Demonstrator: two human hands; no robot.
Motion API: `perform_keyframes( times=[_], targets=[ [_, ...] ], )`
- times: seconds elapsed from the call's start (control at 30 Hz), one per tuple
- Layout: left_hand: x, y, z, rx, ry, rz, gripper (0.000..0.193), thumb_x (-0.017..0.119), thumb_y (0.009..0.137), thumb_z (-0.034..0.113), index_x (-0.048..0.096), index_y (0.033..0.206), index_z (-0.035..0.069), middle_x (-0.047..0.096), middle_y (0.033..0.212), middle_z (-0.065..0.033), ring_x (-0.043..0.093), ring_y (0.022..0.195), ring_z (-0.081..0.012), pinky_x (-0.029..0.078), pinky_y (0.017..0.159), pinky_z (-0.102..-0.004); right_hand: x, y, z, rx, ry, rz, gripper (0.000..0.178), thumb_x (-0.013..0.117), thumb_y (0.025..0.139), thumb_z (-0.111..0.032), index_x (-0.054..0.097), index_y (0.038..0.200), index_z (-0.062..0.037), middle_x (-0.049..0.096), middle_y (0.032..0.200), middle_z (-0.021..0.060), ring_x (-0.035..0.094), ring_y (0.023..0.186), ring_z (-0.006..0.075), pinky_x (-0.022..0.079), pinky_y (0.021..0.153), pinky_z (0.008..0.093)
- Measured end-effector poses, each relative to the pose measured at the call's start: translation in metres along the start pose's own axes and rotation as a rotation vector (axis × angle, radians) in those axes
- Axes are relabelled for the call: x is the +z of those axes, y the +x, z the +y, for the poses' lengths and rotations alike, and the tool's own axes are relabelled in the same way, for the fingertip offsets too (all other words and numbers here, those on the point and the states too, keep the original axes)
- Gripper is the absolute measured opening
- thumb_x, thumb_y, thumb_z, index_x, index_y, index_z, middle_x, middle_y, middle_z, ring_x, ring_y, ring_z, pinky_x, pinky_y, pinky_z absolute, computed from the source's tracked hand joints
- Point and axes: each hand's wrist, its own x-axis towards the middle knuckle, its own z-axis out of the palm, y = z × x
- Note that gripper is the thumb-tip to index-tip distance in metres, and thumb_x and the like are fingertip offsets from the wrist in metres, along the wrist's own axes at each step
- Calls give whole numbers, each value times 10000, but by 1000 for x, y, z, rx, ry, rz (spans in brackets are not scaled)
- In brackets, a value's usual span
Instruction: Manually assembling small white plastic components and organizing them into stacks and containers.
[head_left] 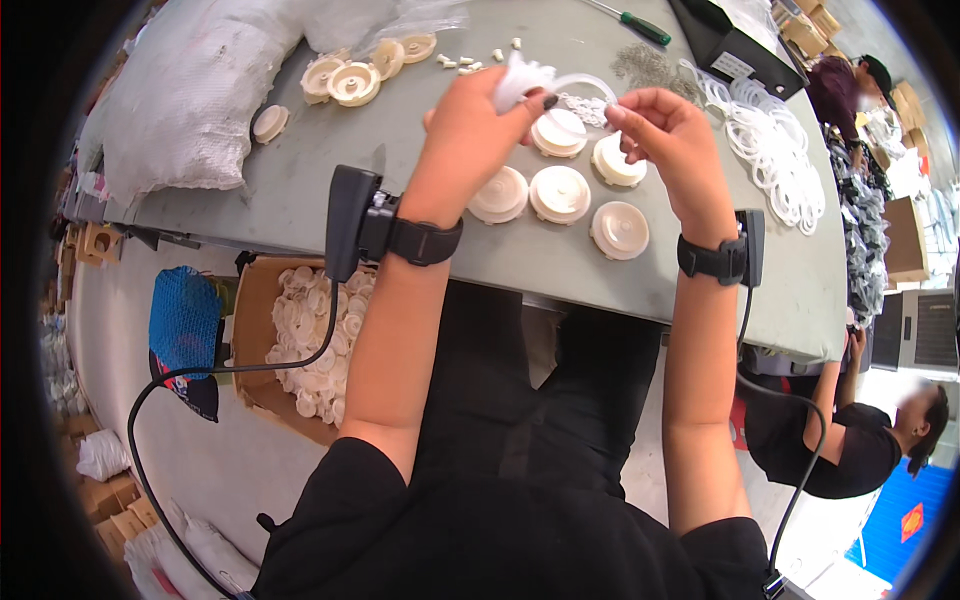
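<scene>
My left hand (475, 130) is closed around a bunch of translucent white plastic rings (517, 78) above the table. One ring (588, 82) stretches from that bunch toward my right hand (662, 130), whose thumb and forefinger are pinched on its end. Below and between my hands, several round off-white caps (560, 194) lie flat on the table, one partly hidden by my right fingers. A little heap of small white pieces (582, 108) shows behind the caps.
Loose white rings (775, 150) are piled at the right, near small metal parts (655, 72), a green-handled screwdriver (645, 28) and a black bin (735, 45). A white sack (200, 90) and cream wheels (353, 84) sit left. A carton (255, 330) of discs stands below; two people are at right.
</scene>
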Motion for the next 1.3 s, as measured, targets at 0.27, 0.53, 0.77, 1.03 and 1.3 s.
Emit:
perform_keyframes(
  times=[0.27,0.53,0.77,1.03,1.3],
  targets=[
    [-30,14,-46,-124,643,380,251,607,797,357,647,842,113,663,762,-53,596,728,-238,221,898,-508,59,76,17,-45,-383,-96,199,705,732,-173,628,779,3,638,706,48,566,610,113,451,580,244],
    [-36,38,-64,-193,749,189,228,601,804,308,653,909,112,669,874,-79,620,861,-280,244,887,-632,68,113,51,-160,-595,-155,169,713,708,-141,633,758,-1,639,706,86,594,654,171,464,627,291],
    [-36,47,-81,-180,695,133,212,580,798,260,648,956,137,664,919,-88,607,923,-280,250,877,-616,63,120,50,-57,-475,-251,125,701,712,-86,630,768,1,640,725,58,569,670,116,453,632,260],
    [-36,51,-90,-173,520,143,185,579,799,187,659,965,170,665,880,-53,581,928,-274,224,885,-671,70,120,51,-76,-405,-203,176,640,735,-30,664,906,2,644,784,53,567,703,94,449,652,231],
    [-29,51,-92,-127,628,197,116,564,833,199,624,913,140,654,891,-50,562,964,-237,275,866,-590,77,130,68,-93,-483,-171,208,561,829,-51,629,1014,15,656,845,106,601,792,150,459,738,271]
  ],
)
